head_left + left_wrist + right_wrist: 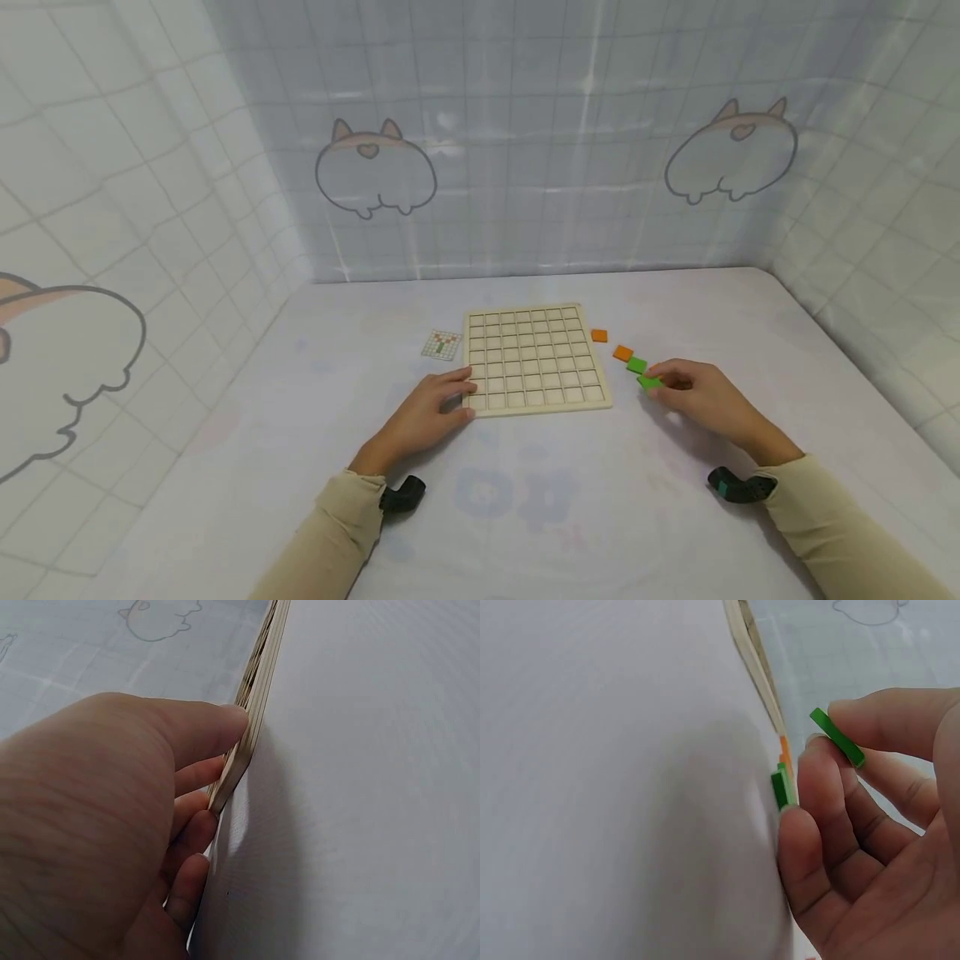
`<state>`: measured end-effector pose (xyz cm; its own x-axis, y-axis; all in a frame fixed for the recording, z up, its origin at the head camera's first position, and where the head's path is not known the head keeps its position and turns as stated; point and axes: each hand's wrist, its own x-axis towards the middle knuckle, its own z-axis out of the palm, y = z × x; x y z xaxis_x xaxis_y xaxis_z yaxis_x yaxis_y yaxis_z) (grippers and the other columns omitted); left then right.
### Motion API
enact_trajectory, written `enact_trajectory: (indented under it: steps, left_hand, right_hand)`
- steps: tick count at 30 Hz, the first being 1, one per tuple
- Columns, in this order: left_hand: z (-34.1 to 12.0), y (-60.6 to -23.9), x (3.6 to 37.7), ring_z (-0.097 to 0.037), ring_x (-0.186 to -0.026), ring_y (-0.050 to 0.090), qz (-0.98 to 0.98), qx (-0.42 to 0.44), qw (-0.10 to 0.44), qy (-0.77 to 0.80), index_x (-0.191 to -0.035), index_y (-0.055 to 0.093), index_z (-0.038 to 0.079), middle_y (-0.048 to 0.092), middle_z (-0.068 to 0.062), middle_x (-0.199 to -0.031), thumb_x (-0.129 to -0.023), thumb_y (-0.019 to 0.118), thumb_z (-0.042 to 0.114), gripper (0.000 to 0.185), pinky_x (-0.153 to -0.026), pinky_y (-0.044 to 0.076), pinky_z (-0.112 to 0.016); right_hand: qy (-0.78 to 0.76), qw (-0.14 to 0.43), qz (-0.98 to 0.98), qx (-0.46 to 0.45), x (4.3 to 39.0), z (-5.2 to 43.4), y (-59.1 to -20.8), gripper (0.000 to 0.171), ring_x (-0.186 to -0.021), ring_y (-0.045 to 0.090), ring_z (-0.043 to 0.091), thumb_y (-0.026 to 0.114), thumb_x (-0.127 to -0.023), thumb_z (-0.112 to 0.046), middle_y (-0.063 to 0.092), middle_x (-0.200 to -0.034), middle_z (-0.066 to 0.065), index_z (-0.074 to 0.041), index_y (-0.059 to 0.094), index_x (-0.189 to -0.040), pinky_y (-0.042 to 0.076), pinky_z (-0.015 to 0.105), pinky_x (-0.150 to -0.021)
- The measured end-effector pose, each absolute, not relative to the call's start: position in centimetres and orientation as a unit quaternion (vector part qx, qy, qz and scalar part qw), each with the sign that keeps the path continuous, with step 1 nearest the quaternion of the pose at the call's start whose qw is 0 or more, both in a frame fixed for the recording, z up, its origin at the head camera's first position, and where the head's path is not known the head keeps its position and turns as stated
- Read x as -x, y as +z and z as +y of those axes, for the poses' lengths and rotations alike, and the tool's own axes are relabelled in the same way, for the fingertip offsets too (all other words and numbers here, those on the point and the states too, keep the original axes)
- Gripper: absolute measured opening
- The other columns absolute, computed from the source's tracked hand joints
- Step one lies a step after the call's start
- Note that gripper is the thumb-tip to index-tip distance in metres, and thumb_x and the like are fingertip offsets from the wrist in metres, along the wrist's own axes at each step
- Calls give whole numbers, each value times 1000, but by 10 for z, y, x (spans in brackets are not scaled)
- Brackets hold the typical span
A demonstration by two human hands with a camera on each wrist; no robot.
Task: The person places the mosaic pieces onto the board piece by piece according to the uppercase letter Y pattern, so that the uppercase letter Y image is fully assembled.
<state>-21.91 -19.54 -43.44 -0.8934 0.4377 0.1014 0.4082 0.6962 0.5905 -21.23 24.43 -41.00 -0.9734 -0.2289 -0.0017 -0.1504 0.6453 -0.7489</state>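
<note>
Right of centre, the right hand [699, 396] pinches a green tile [647, 382]: likely light, rigid, best edge-held. The left hand [431, 410], relaxed, touches the board [532, 366].

White table [585, 517] beneath a gridded board [532, 353], a patterned card [441, 345], two orange tiles [622, 353], a green tile [636, 365]

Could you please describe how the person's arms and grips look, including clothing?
A long beige fabric left sleeve and matching right sleeve end near the wrists. The left grip and right grip are bare. A curved black left wrist device and similar right wrist device are worn; the right shows a small green mark.
</note>
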Motion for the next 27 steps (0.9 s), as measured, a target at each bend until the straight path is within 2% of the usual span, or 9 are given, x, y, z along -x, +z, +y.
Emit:
enact_trajectory:
  steps: [7,14,21,27]
  left_hand:
    - [-196,-432,217,-32,-143,34,918,-235,17,317,-134,66,13,40,-2,-158,-93,72,30,44,-113,29,-53]
    - [-191,-430,214,-34,-143,34,915,-245,15,320,-136,64,12,41,-5,-156,-92,74,31,49,-113,29,-55]
    - [-182,-427,222,-34,-141,34,925,-240,41,291,-142,58,13,40,-4,-157,-93,72,37,56,-111,32,-52]
    - [-180,-423,227,-38,-140,34,932,-233,43,274,-136,63,11,45,-8,-153,-91,73,36,53,-111,30,-54]
  right_hand:
    - [-415,59,902,102,222,234,-404,39,-93,58,25,71,-94,-27,67,-108,7,-10,66,-129,51,33,-72]
    - [-468,75,873,113,227,222,-404,43,-87,64,22,74,-92,-30,68,-104,8,-8,65,-129,50,31,-76]
    - [-505,86,853,104,234,208,-405,45,-82,61,24,74,-92,-28,66,-92,11,-6,63,-130,47,29,-78]
    - [-515,89,847,98,243,192,-411,44,-80,63,24,74,-93,-26,69,-94,10,-5,62,-130,48,31,-78]
